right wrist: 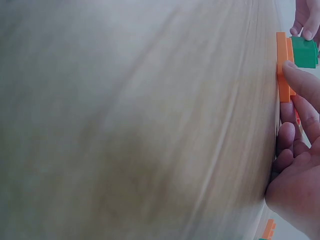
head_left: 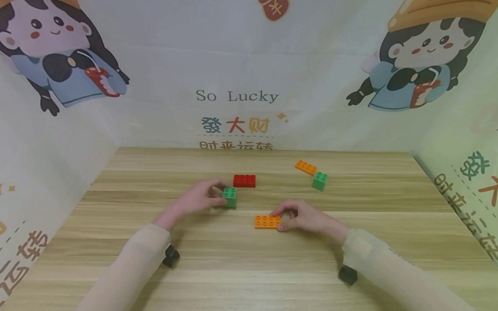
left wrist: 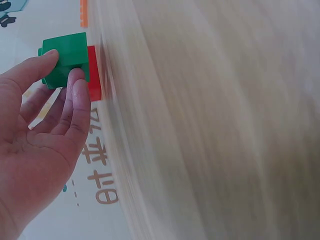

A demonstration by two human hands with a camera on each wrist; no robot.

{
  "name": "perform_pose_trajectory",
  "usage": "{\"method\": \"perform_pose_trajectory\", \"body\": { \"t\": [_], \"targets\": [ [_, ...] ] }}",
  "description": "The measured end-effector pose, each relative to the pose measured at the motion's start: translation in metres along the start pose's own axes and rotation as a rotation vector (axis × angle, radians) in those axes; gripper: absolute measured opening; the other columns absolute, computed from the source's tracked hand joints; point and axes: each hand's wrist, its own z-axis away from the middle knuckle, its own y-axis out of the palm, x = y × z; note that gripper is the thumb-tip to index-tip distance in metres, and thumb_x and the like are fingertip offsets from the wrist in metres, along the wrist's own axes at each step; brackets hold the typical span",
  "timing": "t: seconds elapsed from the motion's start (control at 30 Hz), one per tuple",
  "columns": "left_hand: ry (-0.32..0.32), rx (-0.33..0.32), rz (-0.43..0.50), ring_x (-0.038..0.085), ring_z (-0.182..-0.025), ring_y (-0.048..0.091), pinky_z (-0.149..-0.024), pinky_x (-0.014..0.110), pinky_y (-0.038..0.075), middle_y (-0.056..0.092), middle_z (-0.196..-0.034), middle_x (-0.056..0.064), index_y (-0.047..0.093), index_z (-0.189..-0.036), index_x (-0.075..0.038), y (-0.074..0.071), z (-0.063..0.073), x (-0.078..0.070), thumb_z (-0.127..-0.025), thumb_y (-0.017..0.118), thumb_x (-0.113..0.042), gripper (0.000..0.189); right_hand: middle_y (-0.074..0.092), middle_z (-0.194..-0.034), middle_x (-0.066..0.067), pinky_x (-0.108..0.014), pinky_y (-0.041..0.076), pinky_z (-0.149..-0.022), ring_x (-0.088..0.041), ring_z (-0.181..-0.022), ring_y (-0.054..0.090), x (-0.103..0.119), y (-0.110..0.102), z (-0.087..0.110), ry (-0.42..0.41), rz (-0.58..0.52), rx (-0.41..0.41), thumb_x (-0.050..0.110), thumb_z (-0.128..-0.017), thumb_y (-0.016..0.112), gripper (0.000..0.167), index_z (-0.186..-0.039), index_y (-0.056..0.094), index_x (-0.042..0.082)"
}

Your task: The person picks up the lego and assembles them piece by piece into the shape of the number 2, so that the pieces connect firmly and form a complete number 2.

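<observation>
My left hand point(head_left: 201, 196) pinches a green 2x2 toy building brick point(head_left: 230, 198) between thumb and fingers. In the left wrist view this green brick point(left wrist: 67, 59) appears held slightly above the table, with its studs facing away from the wood. Closer to the front, my right hand point(head_left: 304, 216) holds the right end of a flat orange building brick point(head_left: 264, 222), studs up. The right wrist view shows the thumb on the side of that orange brick point(right wrist: 283, 55); whether it touches the wood I cannot tell. Just behind the green brick lies a red brick point(head_left: 244, 181).
Toward the back right of the wooden table point(head_left: 221, 279), another flat orange brick point(head_left: 306, 167) lies against or very near a second green brick point(head_left: 320, 181). A printed white cloth point(head_left: 162, 108) hangs behind the table and along both sides.
</observation>
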Motion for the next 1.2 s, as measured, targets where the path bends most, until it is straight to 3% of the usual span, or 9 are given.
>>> {"method": "perform_pose_trajectory", "body": {
  "t": [0.13, 0.4, 0.63, 0.8, 1.03, 1.2],
  "targets": [
    [-0.002, 0.001, 0.055, 0.027, -0.110, 0.067, -0.088, 0.035, 0.058, 0.061, -0.135, 0.014, 0.057, -0.133, -0.009, 0.004, 0.002, -0.005, -0.089, 0.071, -0.019, 0.047, 0.061, -0.097, -0.005, -0.021, 0.033, -0.062, -0.015, -0.072, 0.041, 0.001, 0.000, 0.000, 0.001, 0.001, 0.002, 0.019, -0.085, 0.077, 0.038, -0.121, 0.069, 0.013],
    [-0.003, -0.004, 0.145, 0.022, -0.098, 0.068, -0.070, 0.034, 0.060, 0.061, -0.129, 0.016, 0.059, -0.130, -0.013, 0.014, 0.005, -0.015, -0.088, 0.073, -0.016, 0.044, 0.060, -0.096, -0.006, -0.021, 0.033, -0.062, -0.015, -0.072, 0.041, -0.001, -0.001, -0.002, -0.009, 0.000, -0.004, 0.020, -0.084, 0.078, 0.037, -0.120, 0.069, 0.013],
    [-0.028, -0.010, 0.176, 0.024, -0.104, 0.067, -0.077, 0.031, 0.058, 0.062, -0.132, 0.013, 0.058, -0.131, -0.013, 0.025, 0.005, -0.022, -0.087, 0.074, -0.017, 0.047, 0.061, -0.099, -0.009, -0.021, 0.033, -0.063, -0.016, -0.073, 0.041, -0.004, 0.000, -0.004, -0.013, 0.000, -0.007, 0.019, -0.085, 0.078, 0.037, -0.120, 0.070, 0.013],
    [-0.053, -0.032, 0.177, 0.024, -0.101, 0.066, -0.069, 0.032, 0.058, 0.063, -0.129, 0.014, 0.059, -0.130, -0.014, 0.031, 0.005, -0.030, -0.086, 0.075, -0.017, 0.047, 0.063, -0.103, -0.008, -0.021, 0.033, -0.064, -0.016, -0.074, 0.041, -0.002, 0.000, -0.003, -0.013, 0.013, -0.008, 0.021, -0.085, 0.077, 0.036, -0.120, 0.070, 0.014],
    [-0.048, -0.051, 0.140, 0.022, -0.101, 0.067, -0.077, 0.029, 0.057, 0.065, -0.126, 0.013, 0.061, -0.128, -0.013, 0.038, 0.004, -0.039, -0.086, 0.076, -0.018, 0.045, 0.063, -0.100, -0.007, -0.021, 0.034, -0.062, -0.015, -0.071, 0.042, 0.002, 0.000, 0.000, -0.024, 0.020, -0.007, 0.020, -0.086, 0.076, 0.036, -0.120, 0.070, 0.013],
    [-0.030, -0.051, 0.170, 0.020, -0.095, 0.069, -0.077, 0.029, 0.057, 0.065, -0.125, 0.014, 0.060, -0.130, -0.011, 0.046, 0.003, -0.041, -0.085, 0.076, -0.015, 0.048, 0.063, -0.102, -0.008, -0.021, 0.033, -0.062, -0.015, -0.071, 0.041, 0.001, 0.000, 0.000, -0.020, 0.006, -0.004, 0.019, -0.086, 0.076, 0.036, -0.120, 0.069, 0.013]
  ]
}}
